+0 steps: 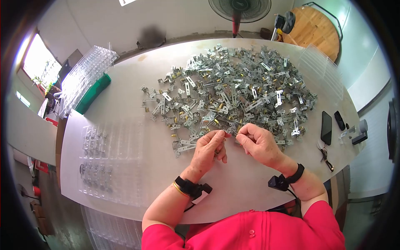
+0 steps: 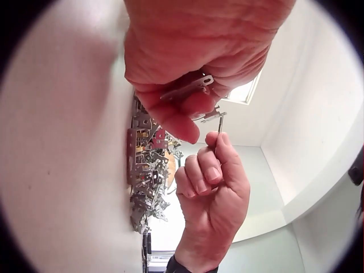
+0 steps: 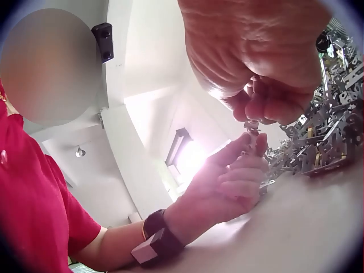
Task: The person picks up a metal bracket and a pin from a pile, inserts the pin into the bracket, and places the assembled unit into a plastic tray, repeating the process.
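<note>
My left hand grips a small metal bracket with a hole near its end, partly hidden by the curled fingers. Beside it, my right hand pinches a thin metal pin between thumb and forefinger. The pin's far end overlaps a small metal piece by the left fingertips. Both hands are held over the near edge of a large heap of metal hardware parts, some with brass-coloured bits.
Clear plastic trays lie at the left, some slots filled with metal parts. More trays stand over a green bin. On the right are a phone, pliers and a small black object.
</note>
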The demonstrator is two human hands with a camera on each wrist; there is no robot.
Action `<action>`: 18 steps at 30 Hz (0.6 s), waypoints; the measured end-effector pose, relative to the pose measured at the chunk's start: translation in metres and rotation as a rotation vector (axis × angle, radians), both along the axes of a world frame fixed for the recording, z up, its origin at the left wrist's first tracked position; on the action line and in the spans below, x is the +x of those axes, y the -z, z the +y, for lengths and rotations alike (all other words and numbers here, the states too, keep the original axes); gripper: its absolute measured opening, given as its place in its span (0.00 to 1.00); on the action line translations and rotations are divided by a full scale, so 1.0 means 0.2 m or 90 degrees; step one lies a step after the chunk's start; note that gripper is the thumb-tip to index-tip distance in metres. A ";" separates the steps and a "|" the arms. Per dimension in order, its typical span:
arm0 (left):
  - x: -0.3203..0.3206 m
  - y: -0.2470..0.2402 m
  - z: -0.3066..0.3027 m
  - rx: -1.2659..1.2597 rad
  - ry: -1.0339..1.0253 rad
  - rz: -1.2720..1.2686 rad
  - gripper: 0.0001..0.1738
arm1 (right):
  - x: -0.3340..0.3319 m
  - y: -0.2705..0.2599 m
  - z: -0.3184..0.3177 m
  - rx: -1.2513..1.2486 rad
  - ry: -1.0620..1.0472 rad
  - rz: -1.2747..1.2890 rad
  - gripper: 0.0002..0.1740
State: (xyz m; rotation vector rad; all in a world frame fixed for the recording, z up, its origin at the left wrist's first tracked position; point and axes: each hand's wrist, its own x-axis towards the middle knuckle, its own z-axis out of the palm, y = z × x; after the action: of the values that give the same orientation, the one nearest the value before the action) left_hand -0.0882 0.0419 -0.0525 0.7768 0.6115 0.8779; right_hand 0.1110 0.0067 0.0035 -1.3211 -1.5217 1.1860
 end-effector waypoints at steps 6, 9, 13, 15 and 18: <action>-0.01 0.02 0.01 0.031 -0.034 0.055 0.20 | 0.00 0.00 0.01 0.013 0.004 -0.022 0.06; -0.01 0.00 0.00 0.048 -0.049 0.081 0.20 | -0.01 -0.02 0.02 0.029 0.002 -0.056 0.07; -0.01 0.00 0.00 0.054 -0.062 0.082 0.19 | -0.01 -0.02 0.04 0.050 -0.017 -0.092 0.07; -0.02 0.02 0.00 0.070 -0.080 0.103 0.19 | -0.01 -0.06 0.03 0.039 -0.009 -0.099 0.10; -0.01 0.02 0.00 0.097 -0.122 0.139 0.18 | 0.01 -0.08 0.04 0.031 -0.037 -0.116 0.15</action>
State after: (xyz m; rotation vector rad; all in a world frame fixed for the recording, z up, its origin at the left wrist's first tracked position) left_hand -0.0901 0.0413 -0.0562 0.9725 0.8288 1.0313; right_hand 0.1125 0.0150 0.0204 -1.3912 -1.7178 1.0815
